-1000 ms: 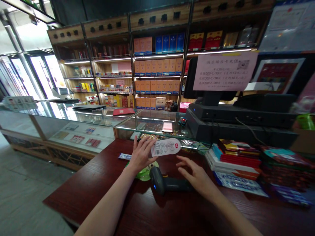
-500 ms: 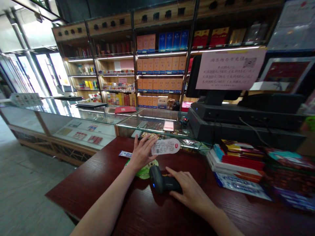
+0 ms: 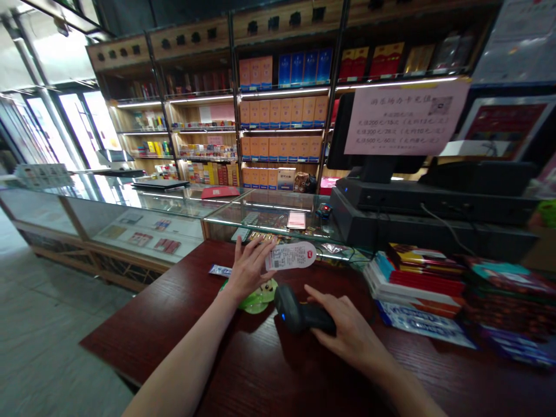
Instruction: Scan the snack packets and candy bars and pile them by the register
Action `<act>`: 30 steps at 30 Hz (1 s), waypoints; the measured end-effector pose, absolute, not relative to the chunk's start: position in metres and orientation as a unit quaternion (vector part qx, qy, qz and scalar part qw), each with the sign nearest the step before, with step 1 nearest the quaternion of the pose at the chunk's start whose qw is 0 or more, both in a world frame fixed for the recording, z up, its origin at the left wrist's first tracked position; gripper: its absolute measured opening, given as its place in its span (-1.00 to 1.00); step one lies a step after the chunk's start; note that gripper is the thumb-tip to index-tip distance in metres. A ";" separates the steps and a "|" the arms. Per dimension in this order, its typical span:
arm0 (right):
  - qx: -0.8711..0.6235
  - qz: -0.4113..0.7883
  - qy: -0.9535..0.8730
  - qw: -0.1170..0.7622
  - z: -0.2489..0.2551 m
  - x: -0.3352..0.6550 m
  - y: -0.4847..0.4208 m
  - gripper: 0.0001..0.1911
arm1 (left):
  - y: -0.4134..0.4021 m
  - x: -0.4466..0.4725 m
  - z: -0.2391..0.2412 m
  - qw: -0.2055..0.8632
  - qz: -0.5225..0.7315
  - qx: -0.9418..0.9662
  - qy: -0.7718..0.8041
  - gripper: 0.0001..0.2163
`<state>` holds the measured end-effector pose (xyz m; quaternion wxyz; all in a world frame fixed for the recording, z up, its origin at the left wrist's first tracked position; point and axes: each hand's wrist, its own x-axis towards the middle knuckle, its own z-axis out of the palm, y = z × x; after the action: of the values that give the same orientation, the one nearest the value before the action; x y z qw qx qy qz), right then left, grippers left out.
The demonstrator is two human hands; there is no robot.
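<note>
My left hand [image 3: 249, 269] reaches over the wooden tabletop. Its fingers are on the left end of a white, rounded, printed package [image 3: 292, 256], which shows a barcode and a red mark. Under that hand, partly covered, lies a green packet [image 3: 256, 302] with a small cartoon face. A blue-and-white packet [image 3: 220, 270] rests just left of the wrist. My right hand [image 3: 347, 324] is closed round the handle of a black barcode scanner [image 3: 292, 310], which has a blue light lit. The scanner's head points left, close to the green packet and apart from the white package.
To the right are a stack of colourful boxes [image 3: 421, 284], blue-and-white packets [image 3: 425, 324] and a brown bag [image 3: 512, 295]. Behind stands a dark till [image 3: 430, 202] bearing a pink sign [image 3: 403, 119]. A glass counter [image 3: 269, 211] borders the tabletop's far edge; stocked shelves rise beyond.
My right hand has drawn the barcode scanner slightly to the right, away from the green packet. My left hand and the white package have hardly moved.
</note>
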<state>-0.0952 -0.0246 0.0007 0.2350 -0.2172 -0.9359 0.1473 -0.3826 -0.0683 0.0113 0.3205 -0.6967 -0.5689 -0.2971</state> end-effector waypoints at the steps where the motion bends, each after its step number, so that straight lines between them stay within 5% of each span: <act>1: -0.220 0.147 -0.932 0.247 0.002 -0.093 -0.024 -0.25 | -0.069 -0.382 0.011 0.322 -0.300 -0.695 -0.569 -0.35; 30: -0.231 0.208 -0.922 0.233 0.017 -0.088 -0.029 -0.23 | -0.066 -0.385 0.006 0.329 -0.293 -0.693 -0.571 -0.35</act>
<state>-0.0879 -0.0291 0.0167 0.2327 -0.2305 -0.9218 0.2075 -0.3851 -0.0659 0.0059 0.3291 -0.6926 -0.5712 -0.2928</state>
